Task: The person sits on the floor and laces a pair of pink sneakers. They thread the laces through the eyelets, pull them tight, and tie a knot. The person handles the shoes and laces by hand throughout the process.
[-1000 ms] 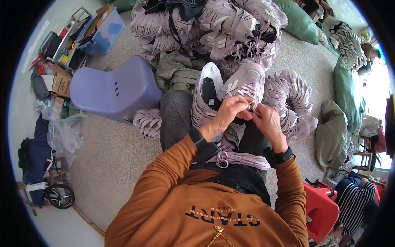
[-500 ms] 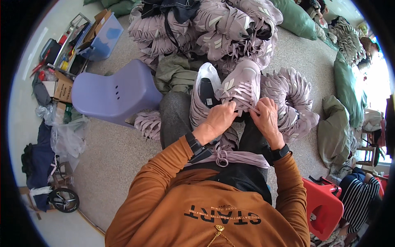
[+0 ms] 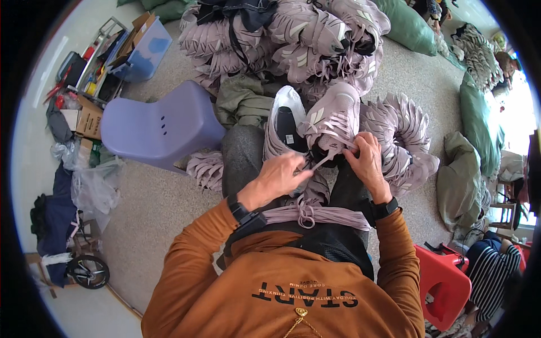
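Note:
A pale pink sneaker [image 3: 336, 112] with criss-crossed laces rests before me, its toe pointing away. My left hand [image 3: 279, 177], slightly blurred, pinches the end of a pink shoelace [image 3: 322, 162] drawn taut from the sneaker's top eyelets. Close by its opening, my right hand [image 3: 366, 160] is closed on the right lacing edge; the fingertips partly hide what they grip. Left of this sneaker stands another shoe with a white lining [image 3: 287, 104] and a dark insole, at the end of a nested row. A bundle of pink laces [image 3: 321, 217] lies across my lap.
Stacked pink shoe uppers [image 3: 310, 34] rise beyond the sneaker, and a curved row of them [image 3: 403, 121] sits to the right. A purple chair [image 3: 158, 127] stands at left, a red stool [image 3: 442, 281] at lower right. Green sacks [image 3: 479, 118] line the right; another person sits there.
My left hand has moved left and toward me, away from the sneaker, pulling the lace out straight. My right hand stays at the sneaker's edge.

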